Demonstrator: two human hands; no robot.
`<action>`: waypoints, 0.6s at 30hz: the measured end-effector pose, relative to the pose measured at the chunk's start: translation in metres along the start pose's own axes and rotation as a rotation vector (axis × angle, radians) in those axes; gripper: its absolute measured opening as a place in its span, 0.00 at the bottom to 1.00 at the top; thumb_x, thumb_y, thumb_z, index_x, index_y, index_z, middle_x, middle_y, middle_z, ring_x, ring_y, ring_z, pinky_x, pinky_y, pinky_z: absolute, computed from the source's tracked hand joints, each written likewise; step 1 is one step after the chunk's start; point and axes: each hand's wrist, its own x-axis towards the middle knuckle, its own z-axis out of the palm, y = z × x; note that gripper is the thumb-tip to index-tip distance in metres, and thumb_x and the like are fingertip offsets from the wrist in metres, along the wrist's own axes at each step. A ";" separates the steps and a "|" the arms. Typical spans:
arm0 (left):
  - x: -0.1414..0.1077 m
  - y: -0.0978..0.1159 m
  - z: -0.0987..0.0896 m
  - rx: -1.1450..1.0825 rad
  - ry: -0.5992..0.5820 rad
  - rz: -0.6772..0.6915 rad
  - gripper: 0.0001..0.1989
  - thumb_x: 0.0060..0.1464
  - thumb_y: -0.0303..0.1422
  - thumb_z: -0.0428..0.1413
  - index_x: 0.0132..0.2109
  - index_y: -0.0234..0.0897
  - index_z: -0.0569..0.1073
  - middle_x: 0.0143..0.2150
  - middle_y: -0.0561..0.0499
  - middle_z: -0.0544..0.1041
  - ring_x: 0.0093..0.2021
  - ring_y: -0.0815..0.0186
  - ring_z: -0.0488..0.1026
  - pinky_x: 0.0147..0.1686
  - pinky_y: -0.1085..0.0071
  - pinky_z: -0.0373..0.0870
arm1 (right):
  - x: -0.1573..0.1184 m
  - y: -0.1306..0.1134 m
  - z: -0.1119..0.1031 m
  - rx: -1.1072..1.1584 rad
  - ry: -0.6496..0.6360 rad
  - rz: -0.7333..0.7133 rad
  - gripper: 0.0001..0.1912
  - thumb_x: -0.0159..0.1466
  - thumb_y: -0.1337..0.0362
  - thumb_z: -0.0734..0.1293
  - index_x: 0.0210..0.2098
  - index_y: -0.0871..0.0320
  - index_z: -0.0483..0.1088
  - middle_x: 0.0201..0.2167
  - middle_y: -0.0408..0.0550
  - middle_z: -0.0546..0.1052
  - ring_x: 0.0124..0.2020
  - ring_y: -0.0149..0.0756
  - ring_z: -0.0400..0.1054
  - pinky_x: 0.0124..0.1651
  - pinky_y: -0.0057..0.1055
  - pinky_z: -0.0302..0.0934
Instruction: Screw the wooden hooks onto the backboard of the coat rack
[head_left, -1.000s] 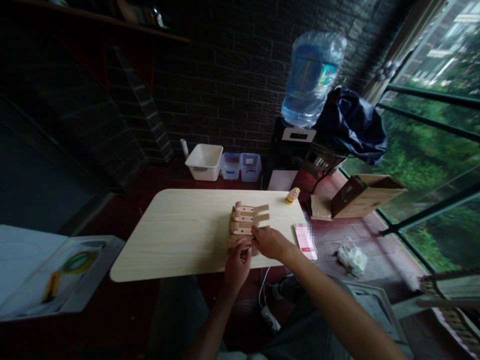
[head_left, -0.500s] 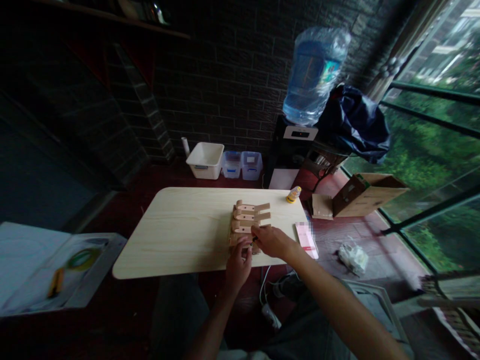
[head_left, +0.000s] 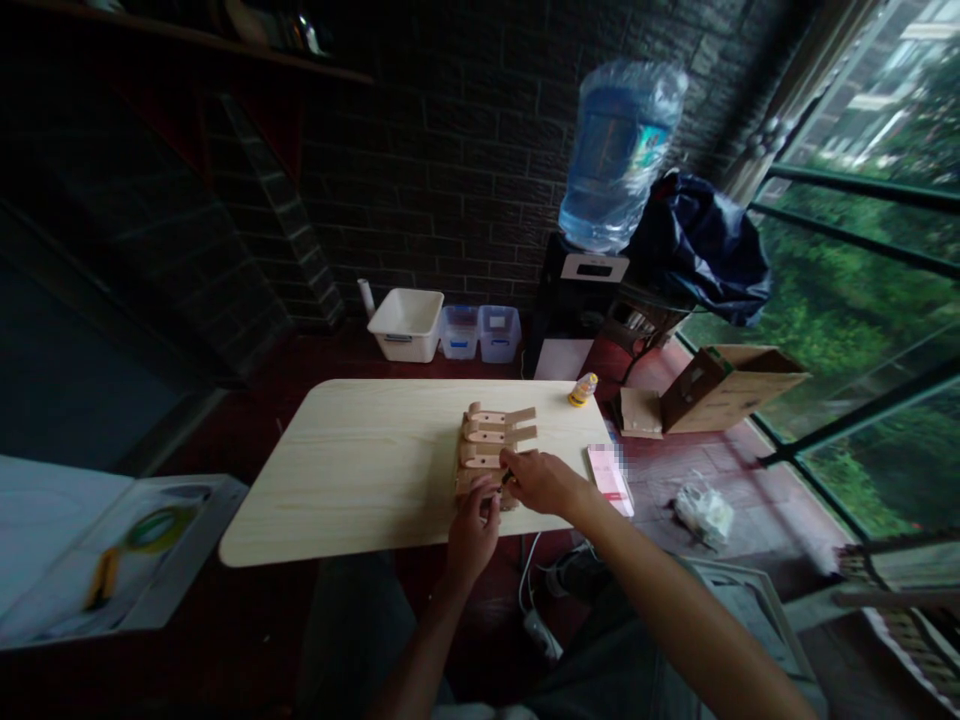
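A light-brown slatted piece (head_left: 487, 437), wooden or cardboard by its look, lies on the pale table (head_left: 352, 460), with several parallel strips and small dark holes. At its near end, my left hand (head_left: 474, 525) has its fingers bent and pinched together over the near strip; what they hold is hidden. My right hand (head_left: 541, 480) comes in from the right, its fingers closed around a small dark tool (head_left: 508, 477) whose kind I cannot make out. The two hands' fingertips are close together, covering part of the piece's near end.
A small yellow-capped bottle (head_left: 583, 390) and a pink booklet (head_left: 609, 478) lie at the table's right end. Beyond stand plastic bins (head_left: 406, 325), a water dispenser (head_left: 577, 310) and a cardboard box (head_left: 724, 385). An open white case (head_left: 150, 560) is at left.
The view has shifted slightly. Both hands stay at the near end of the slatted piece, with only slight movement of the fingers.
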 end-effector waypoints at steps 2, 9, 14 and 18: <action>0.000 -0.001 0.000 -0.008 0.005 0.006 0.10 0.65 0.35 0.51 0.51 0.43 0.73 0.58 0.45 0.74 0.51 0.61 0.76 0.39 0.65 0.81 | -0.001 -0.001 -0.001 -0.003 -0.003 -0.004 0.14 0.71 0.66 0.57 0.56 0.58 0.62 0.46 0.59 0.80 0.48 0.46 0.76 0.44 0.35 0.68; -0.001 -0.002 0.002 -0.043 -0.017 -0.038 0.11 0.65 0.35 0.51 0.52 0.43 0.72 0.59 0.45 0.73 0.48 0.63 0.77 0.37 0.67 0.81 | 0.004 -0.001 0.007 -0.022 -0.016 -0.032 0.14 0.71 0.66 0.58 0.55 0.60 0.62 0.47 0.61 0.79 0.49 0.46 0.75 0.45 0.35 0.68; 0.000 -0.002 0.001 -0.038 -0.014 -0.017 0.10 0.65 0.35 0.51 0.50 0.42 0.72 0.58 0.44 0.74 0.55 0.59 0.74 0.42 0.64 0.81 | 0.008 0.001 0.011 -0.039 -0.018 -0.009 0.14 0.70 0.66 0.60 0.55 0.62 0.62 0.47 0.61 0.79 0.49 0.46 0.75 0.45 0.35 0.68; 0.001 -0.002 0.001 -0.007 -0.001 -0.003 0.10 0.64 0.35 0.51 0.50 0.43 0.73 0.57 0.45 0.75 0.54 0.59 0.75 0.43 0.62 0.81 | 0.004 0.001 0.006 -0.012 -0.013 -0.010 0.16 0.70 0.62 0.62 0.55 0.60 0.61 0.47 0.59 0.79 0.49 0.47 0.75 0.45 0.34 0.68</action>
